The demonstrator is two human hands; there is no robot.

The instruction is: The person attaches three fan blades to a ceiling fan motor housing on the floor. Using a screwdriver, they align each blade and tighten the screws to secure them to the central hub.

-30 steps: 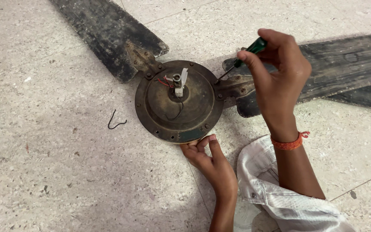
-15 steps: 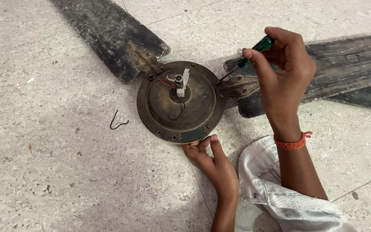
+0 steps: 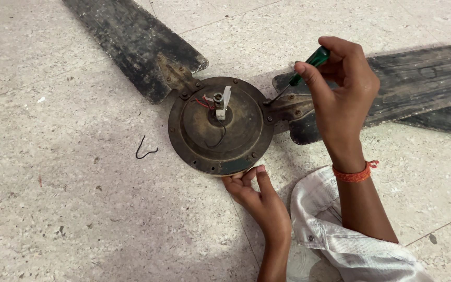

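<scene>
Speckled stone floor, worn and dusty

The floor (image 3: pixel 69 219) is pale grey terrazzo with fine dark flecks, crossed by thin joint lines between its slabs. Dark stains mark the left and right edges, and a small bent black wire (image 3: pixel 145 150) lies on a bare patch. The light is soft and even.

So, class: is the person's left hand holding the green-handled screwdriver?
No: the green-handled screwdriver is gripped in the right hand, while the left hand rests against the rim of the fan motor housing.

Right hand (image 3: pixel 343 99) grips screwdriver (image 3: pixel 305 68), apparently.
</scene>
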